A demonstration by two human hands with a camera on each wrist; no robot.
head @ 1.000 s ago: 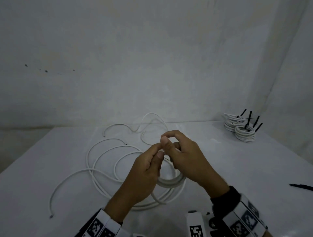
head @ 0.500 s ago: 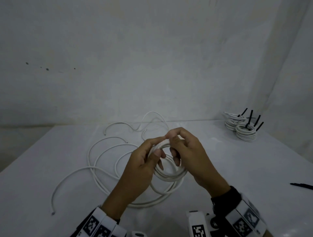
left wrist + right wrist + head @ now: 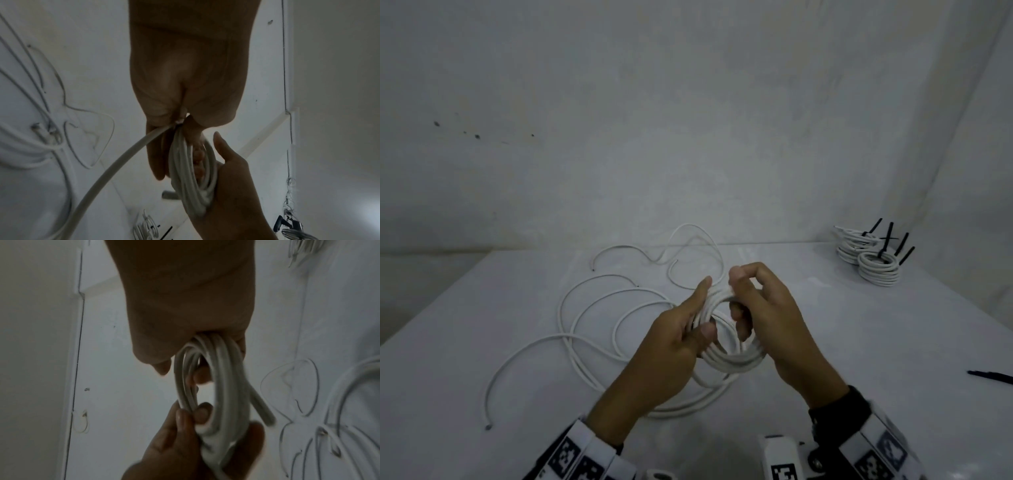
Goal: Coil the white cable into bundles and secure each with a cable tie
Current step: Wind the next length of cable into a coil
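A small coil of white cable [image 3: 734, 361] is held above the table between both hands. My left hand [image 3: 703, 308] grips the coil's left side, thumb in front and fingers behind [image 3: 191, 178]. My right hand [image 3: 739, 294] grips the top right of the coil, with fingers hooked through its loops [image 3: 222, 382]. One strand [image 3: 115, 165] runs from the left hand down to the loose white cable [image 3: 592, 308], which lies in wide loops on the table's left half. A black cable tie [image 3: 989, 377] lies alone at the right edge.
Tied white bundles [image 3: 876, 270] with black tie tails sticking up are stacked at the back right corner. Another loose cable piece [image 3: 688, 240] curls near the back wall. The white table [image 3: 859, 342] is bare between the hands and the bundles.
The two hands, pinched close together a second ago, have spread to opposite sides of the coil. The coil now shows as an open ring between them.
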